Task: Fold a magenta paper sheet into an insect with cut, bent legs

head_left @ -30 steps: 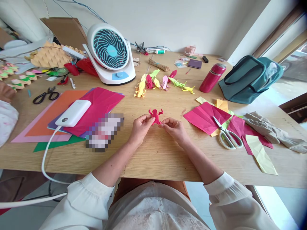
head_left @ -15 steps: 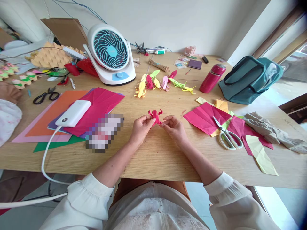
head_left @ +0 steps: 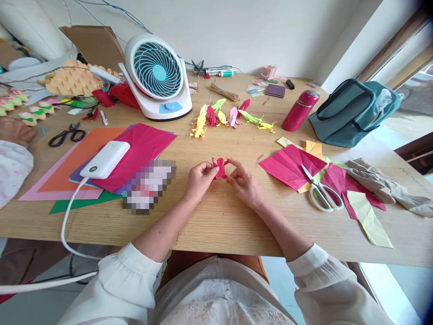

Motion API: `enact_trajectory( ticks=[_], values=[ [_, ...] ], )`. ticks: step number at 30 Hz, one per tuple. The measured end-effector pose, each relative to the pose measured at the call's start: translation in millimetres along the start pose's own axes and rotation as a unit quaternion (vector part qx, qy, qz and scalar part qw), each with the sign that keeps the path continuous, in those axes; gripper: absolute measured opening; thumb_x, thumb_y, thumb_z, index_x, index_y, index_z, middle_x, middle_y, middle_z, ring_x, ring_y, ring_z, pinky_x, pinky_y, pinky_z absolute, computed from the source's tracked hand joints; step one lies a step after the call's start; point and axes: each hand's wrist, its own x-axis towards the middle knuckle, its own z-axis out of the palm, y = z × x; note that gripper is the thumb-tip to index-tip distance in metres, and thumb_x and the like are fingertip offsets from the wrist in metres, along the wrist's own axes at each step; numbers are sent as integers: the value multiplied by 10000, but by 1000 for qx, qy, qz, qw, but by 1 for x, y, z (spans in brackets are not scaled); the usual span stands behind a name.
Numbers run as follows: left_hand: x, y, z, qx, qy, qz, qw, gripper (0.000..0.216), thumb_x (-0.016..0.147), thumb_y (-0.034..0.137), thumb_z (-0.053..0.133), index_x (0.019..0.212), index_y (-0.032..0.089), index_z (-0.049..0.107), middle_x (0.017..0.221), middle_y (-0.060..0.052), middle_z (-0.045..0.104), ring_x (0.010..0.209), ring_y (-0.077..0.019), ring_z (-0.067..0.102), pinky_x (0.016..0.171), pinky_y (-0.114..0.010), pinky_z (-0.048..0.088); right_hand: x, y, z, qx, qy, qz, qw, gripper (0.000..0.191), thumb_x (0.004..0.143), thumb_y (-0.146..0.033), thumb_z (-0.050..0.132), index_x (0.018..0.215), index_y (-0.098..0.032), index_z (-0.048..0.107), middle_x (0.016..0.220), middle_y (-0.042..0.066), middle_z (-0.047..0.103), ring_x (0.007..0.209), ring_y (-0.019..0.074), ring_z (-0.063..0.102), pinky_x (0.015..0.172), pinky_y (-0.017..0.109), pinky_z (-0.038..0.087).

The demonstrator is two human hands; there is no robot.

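Observation:
A small crimson origami frog (head_left: 221, 169) is held just above the table in front of me. My left hand (head_left: 200, 180) pinches its left side between thumb and fingers. On the other side, my right hand (head_left: 246, 184) has its index finger stretched to the frog's upper right leg, with the thumb lower down by another leg. Those two fingertips are apart, and the frog's right legs are partly hidden behind them. Farther back lies a group of folded paper figures, among them a yellow one (head_left: 199, 127), a green one (head_left: 251, 118) and a pink one (head_left: 233, 117).
White-handled scissors (head_left: 321, 194) lie on crimson paper (head_left: 292, 167) at right, near a grey cloth (head_left: 372, 180). A red flask (head_left: 300, 110) and teal bag (head_left: 352, 113) stand behind. Leftward are a power bank (head_left: 105, 160), coloured sheets (head_left: 81, 153), a fan (head_left: 158, 76) and another person's hand (head_left: 15, 131).
My right index finger has lifted off the thumb and reached up to the frog's upper right leg. The left hand keeps its pinch, and the frog has turned slightly.

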Motion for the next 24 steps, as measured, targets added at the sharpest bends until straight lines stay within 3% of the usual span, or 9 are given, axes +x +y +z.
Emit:
enact_trajectory(
  ticks=[5,11,20,24],
  values=[
    [4,-3,-4,155,27,37,987,156,811,279,677,695,177,656,704,2,640,616,-122,516,629,-255,393,1,10,-1,-34,64,25,997,251,865,-242,566,1109,-242,512,882,25,735,823,196,684,773,349,495],
    [5,-2,-11,328,23,94,940,172,842,241,681,679,186,682,749,-29,634,706,-159,579,729,-293,433,2,16,-2,-56,76,35,995,253,853,-253,543,1105,-240,525,896,36,726,802,190,666,760,343,507],
    [4,4,-28,353,-7,73,933,185,841,192,662,657,206,646,727,-22,666,724,-170,596,717,-295,428,-1,16,-12,-84,105,21,991,171,867,-268,546,1026,-227,595,911,70,715,794,207,648,733,353,515],
    [1,13,-32,361,-32,34,931,170,849,229,650,682,201,669,707,-10,672,683,-162,583,678,-287,411,-4,15,-11,-94,77,19,992,120,891,-263,543,970,-220,623,918,66,711,792,195,646,724,327,508]
  ],
)
